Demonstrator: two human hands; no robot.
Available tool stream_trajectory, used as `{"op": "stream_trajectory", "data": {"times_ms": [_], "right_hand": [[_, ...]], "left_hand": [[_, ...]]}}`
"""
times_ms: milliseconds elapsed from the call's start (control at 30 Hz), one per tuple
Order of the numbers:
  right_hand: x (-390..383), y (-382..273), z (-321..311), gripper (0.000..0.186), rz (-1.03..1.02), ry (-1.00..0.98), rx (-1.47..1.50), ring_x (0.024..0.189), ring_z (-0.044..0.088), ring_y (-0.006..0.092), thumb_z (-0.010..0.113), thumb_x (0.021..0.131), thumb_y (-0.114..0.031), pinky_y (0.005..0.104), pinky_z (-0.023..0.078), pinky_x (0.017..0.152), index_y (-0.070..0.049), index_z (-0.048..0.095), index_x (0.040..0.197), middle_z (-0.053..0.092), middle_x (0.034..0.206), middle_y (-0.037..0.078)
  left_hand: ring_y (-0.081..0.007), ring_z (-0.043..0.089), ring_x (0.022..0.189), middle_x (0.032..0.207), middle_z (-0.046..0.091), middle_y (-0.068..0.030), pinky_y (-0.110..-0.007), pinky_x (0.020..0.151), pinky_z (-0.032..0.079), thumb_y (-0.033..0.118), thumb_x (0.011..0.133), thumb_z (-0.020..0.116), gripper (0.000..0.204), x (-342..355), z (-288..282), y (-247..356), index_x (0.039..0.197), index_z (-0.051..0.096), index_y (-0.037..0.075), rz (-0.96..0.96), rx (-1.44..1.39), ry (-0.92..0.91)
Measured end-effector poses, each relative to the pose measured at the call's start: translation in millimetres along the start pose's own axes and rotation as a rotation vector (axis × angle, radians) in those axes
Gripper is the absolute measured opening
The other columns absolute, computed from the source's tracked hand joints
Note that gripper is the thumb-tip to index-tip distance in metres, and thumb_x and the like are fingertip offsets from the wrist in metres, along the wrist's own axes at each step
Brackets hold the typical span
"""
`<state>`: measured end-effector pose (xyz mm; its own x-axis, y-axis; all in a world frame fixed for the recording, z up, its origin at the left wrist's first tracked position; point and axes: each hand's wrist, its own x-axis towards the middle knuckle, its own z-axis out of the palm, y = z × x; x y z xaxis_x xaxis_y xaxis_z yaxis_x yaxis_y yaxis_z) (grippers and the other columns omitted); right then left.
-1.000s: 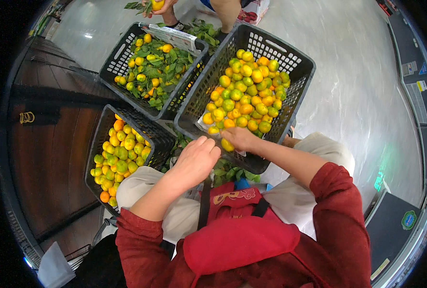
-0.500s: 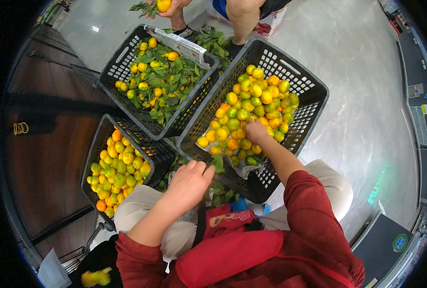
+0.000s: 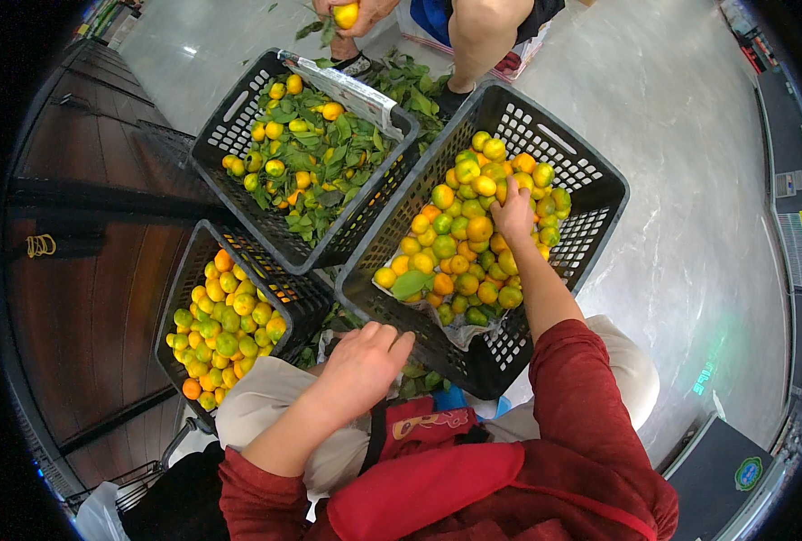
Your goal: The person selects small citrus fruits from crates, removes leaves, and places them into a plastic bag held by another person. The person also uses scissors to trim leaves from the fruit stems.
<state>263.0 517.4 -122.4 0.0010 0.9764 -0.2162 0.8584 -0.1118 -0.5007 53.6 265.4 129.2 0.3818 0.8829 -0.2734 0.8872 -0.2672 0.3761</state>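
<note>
Oranges (image 3: 446, 245), many patched with green, lie heaped in the right crate (image 3: 464, 365), a broad leaf (image 3: 410, 284) resting on them toward its near left corner. My right hand (image 3: 513, 212) is down among them, fingers bent; from this far off I can't tell whether it grips one. My left hand (image 3: 365, 370) is loosely curled by that near corner, its palm side hidden from me. On my feed, smooth grey floor (image 3: 662, 144) spreads off to the right, shiny in places, a green glow (image 3: 707, 365) on it. Dark brown panels (image 3: 121, 316) fill the left, where a yellow coil (image 3: 42, 245) shows, and a dark cabinet (image 3: 721, 478) stands at lower right. Past the leafy crate (image 3: 297, 259), a co-worker's hand (image 3: 374, 9) holds another orange (image 3: 345, 15).
</note>
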Motion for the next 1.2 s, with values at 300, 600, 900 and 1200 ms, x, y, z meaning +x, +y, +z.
{"op": "stream_trajectory", "data": {"times_ms": [300, 600, 900, 1200], "right_hand": [[6.3, 35.6, -39.4, 0.056, 0.291, -0.568, 1.678, 0.085, 0.064, 0.0251, 0.054, 0.081, -0.004, 0.0345, 0.055, 0.07, -0.017, 0.043, 0.134, 0.061, 0.111, 0.01], [-68.6, -82.0, -81.6, 0.066, -0.337, -1.162, 1.855, 0.114, 0.056, 0.0356, 0.067, 0.069, 0.008, 0.046, 0.047, 0.095, -0.009, 0.05, 0.13, 0.045, 0.138, 0.018], [-139.1, -157.9, -65.6, 0.064, -0.693, -1.381, 1.161, 0.124, 0.047, 0.0246, 0.062, 0.065, 0.011, 0.0358, 0.04, 0.1, -0.003, 0.052, 0.127, 0.049, 0.134, 0.011], [-68.5, -27.2, 35.1, 0.027, -0.083, 0.183, 0.058, 0.096, 0.052, 0.0358, 0.063, 0.073, -0.01, 0.0442, 0.048, 0.079, -0.004, 0.063, 0.1, 0.055, 0.104, 0.016]], "left_hand": [[-0.0316, 0.057, 0.089, 0.092, 0.059, -0.0129, -0.04, 0.076, 0.049, 0.012, 0.08, 0.064, 0.027, 5.0, -6.0, 2.4, 0.106, 0.06, 0.002, -0.06, -0.148, 0.107], [-0.0195, 0.063, 0.093, 0.103, 0.062, -0.0118, -0.031, 0.079, 0.053, 0.017, 0.098, 0.049, 0.031, 18.8, -1.3, -12.9, 0.124, 0.048, 0.002, -0.378, -1.12, 0.113], [-0.0211, 0.062, 0.078, 0.104, 0.058, -0.0091, -0.031, 0.065, 0.053, 0.025, 0.097, 0.049, 0.027, 25.6, 2.6, -21.1, 0.119, 0.045, 0.009, -0.667, -1.732, 0.474], [-0.0257, 0.066, 0.073, 0.101, 0.059, -0.012, -0.029, 0.054, 0.05, 0.026, 0.1, 0.042, 0.023, 27.1, 4.2, -3.7, 0.11, 0.048, 0.006, -0.591, -1.633, 0.281]]}}
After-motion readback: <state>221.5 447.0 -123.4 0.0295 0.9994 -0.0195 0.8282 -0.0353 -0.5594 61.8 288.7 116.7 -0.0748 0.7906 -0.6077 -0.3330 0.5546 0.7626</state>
